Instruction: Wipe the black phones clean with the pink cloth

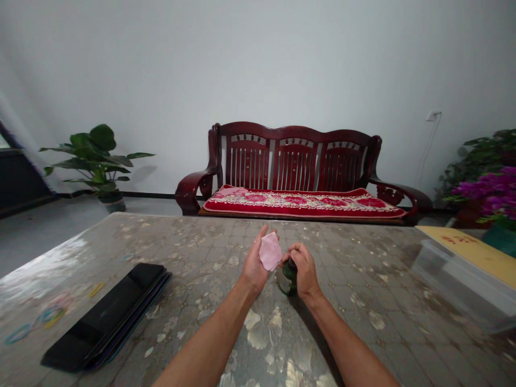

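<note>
A small folded pink cloth (270, 251) lies against the palm and fingers of my left hand (255, 267), which holds it above the table. Close by on the right, my right hand (306, 271) is closed around the upper part of a small dark green bottle (287, 278). Its fingertips and thumb come together near the bottle's dark top, close to the cloth's lower right edge. Part of the bottle is hidden behind the fingers.
A patterned cover lies over the table (193, 242). Stacked black flat devices (108, 314) lie left, near coloured rubber bands (52, 317). On the right stands a clear plastic box (463, 285) with a yellow board (471, 252) on top. Beyond is a wooden bench (294, 161).
</note>
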`<state>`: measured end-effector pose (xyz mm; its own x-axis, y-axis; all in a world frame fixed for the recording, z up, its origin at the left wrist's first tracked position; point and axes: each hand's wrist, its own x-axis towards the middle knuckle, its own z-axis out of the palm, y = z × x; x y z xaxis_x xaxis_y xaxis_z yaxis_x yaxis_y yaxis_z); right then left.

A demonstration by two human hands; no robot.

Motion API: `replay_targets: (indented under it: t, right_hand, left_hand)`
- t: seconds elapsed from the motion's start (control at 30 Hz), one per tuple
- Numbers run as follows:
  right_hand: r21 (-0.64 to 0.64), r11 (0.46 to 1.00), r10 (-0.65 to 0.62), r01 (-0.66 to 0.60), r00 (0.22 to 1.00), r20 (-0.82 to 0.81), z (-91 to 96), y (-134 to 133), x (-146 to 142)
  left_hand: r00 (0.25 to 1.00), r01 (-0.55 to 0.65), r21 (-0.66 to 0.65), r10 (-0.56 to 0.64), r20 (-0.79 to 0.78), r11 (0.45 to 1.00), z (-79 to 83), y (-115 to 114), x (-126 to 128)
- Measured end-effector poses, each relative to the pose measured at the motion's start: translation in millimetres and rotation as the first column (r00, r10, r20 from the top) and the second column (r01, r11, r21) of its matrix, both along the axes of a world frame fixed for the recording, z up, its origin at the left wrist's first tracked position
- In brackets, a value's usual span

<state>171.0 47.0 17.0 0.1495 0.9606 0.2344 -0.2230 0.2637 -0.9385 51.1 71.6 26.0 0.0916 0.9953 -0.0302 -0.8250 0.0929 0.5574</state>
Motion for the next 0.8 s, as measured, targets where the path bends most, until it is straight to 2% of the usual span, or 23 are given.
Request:
replay_targets:
  t: [0.6, 0.8]
  right_hand:
    - [-0.012, 1.000, 0.000, 0.000, 1.000, -0.015, -1.6, 0.5, 0.3]
    - [-0.048, 0.998, 0.050, -0.052, 0.998, -0.048, -3.0, -2.1, 3.9]
  left_hand:
    - [1.000, 0.015, 0.011, -0.015, -0.022, 1.000, -0.4, -2.3, 1.0]
    - [1.000, 0.016, 0.033, -0.016, -0.007, 0.999, -2.4, -3.0, 0.0]
